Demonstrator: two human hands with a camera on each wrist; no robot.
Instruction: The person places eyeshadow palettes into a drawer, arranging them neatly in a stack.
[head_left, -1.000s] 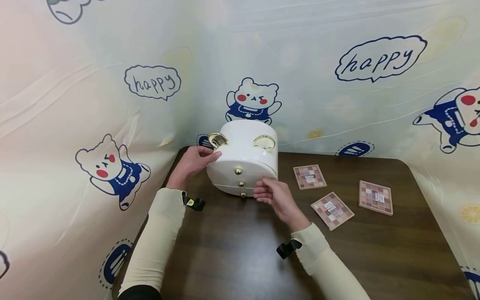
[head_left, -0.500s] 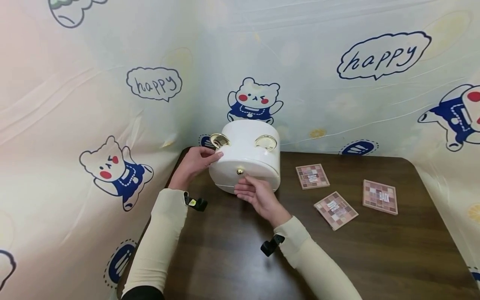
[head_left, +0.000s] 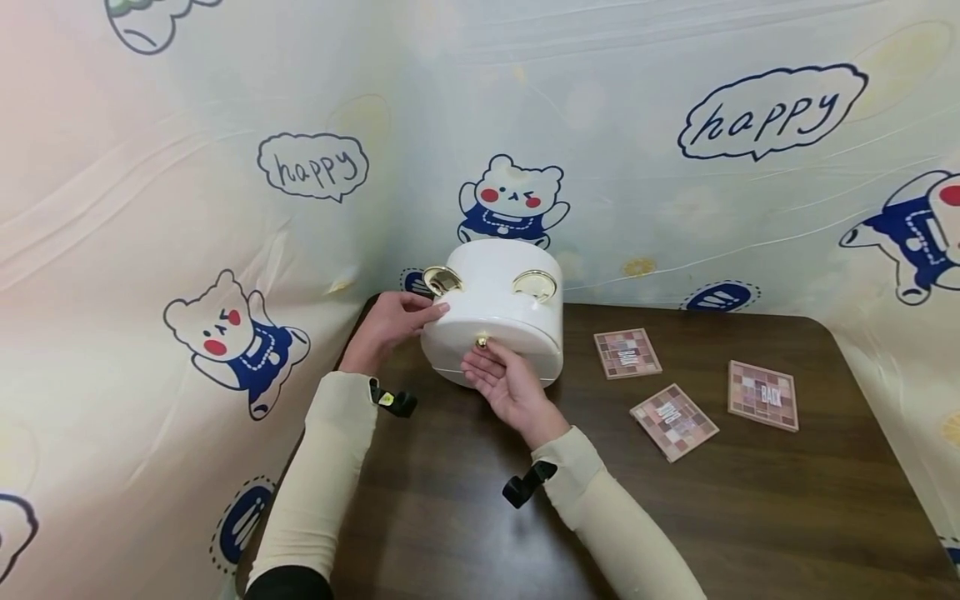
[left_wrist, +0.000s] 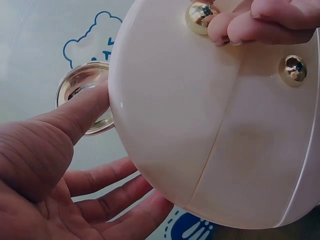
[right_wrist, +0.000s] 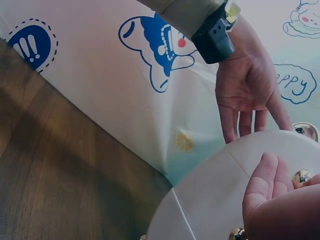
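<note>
A glossy white drawer box (head_left: 506,271) with two gold ear-like rings stands at the back of the table. Its rounded front has gold knobs and a seam across it. At the upper knob (left_wrist: 196,19), my right hand (head_left: 517,392) pinches with thumb and forefinger, its other fingers extended below. A lower knob (left_wrist: 293,70) shows beyond those fingers in the left wrist view. My left hand (head_left: 386,327) rests against the box's left side, thumb near the left gold ring (left_wrist: 82,87) and fingers nearly straight, spread along the curved side. The fingertips are partly hidden behind the box.
Three flat square cases with pink-brown checks lie right of the box: one near its side (head_left: 627,353), one closer to the front (head_left: 674,422), one farther right (head_left: 763,396). Printed cloth (head_left: 622,192) hangs close behind the dark wooden table (head_left: 795,492).
My right hand has moved left from the box's lower right front and taken hold of the upper knob. My left hand has stayed at the box's side. The view has shifted slightly.
</note>
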